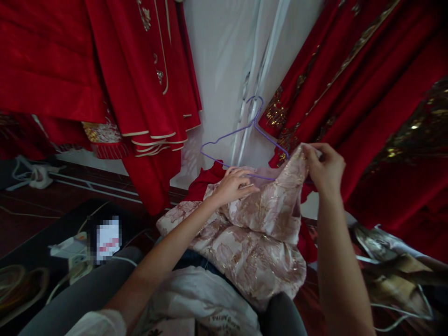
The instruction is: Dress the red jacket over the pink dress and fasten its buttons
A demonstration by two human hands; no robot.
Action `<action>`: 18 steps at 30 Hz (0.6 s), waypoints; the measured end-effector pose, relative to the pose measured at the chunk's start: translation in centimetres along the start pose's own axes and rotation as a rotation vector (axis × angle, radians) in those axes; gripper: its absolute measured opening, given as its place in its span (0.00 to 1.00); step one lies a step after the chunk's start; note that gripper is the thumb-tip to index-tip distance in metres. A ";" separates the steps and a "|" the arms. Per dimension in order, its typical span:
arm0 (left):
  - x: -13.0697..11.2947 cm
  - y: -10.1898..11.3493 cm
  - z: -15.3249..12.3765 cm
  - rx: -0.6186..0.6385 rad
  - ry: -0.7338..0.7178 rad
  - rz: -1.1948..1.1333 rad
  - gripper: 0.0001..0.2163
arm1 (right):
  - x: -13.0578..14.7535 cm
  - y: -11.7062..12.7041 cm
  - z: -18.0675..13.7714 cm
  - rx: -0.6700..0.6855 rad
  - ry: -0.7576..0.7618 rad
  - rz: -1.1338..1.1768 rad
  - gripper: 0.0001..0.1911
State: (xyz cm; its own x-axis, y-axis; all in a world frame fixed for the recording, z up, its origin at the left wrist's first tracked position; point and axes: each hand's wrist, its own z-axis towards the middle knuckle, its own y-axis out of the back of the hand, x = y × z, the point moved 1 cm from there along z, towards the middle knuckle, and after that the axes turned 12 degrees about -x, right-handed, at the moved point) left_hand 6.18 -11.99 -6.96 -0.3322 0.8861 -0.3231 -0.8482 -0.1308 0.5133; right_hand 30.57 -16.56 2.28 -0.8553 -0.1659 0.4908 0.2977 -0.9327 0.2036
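A pale pink garment of brocade [255, 252], with flowers and gold threads, lies bunched across my lap. My right hand [326, 169] pinches its upper right corner between thumb and fingers and holds it raised. Lying on the garment's upper edge is my left hand [235, 186], its fingers stretched and the thumb apart. A thin purple hanger [227, 136] stands just beyond both hands, hook upward. Its lower bar passes by my left fingertips and behind the raised cloth, where part of it is hidden.
Red embroidered garments hang at the left [140, 84] and at the right [350, 79]. Between them is a white wall panel [217, 60] with metal strips. A black surface at the lower left holds a power strip [75, 252] with cords. Plastic-wrapped items [399, 275] lie at the lower right.
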 end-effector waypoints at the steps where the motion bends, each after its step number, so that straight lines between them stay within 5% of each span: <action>1: 0.0 -0.2 0.2 0.008 0.000 -0.027 0.16 | 0.7 -0.4 0.3 0.034 0.008 -0.005 0.20; 8: 0.1 -1.6 0.8 0.072 0.040 -0.108 0.15 | 2.2 -2.8 -1.9 0.112 0.044 -0.327 0.18; 13: 0.5 -0.4 1.3 0.092 0.006 -0.218 0.14 | 0.2 -3.9 -2.2 0.049 0.037 -0.068 0.17; 15: 1.6 1.2 1.4 -0.011 0.062 -0.299 0.13 | -0.3 -3.7 -1.7 0.042 0.028 -0.007 0.18; 18: 4.7 4.5 0.5 -0.372 0.288 -0.230 0.13 | -0.4 -3.1 -1.0 0.021 0.015 0.012 0.18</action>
State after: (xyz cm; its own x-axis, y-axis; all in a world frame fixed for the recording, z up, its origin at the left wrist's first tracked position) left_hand 1.05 -8.24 -5.82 -0.1759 0.7591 -0.6267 -0.9843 -0.1431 0.1029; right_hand 29.52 -13.92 0.58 -0.8580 -0.1818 0.4803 0.3165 -0.9237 0.2157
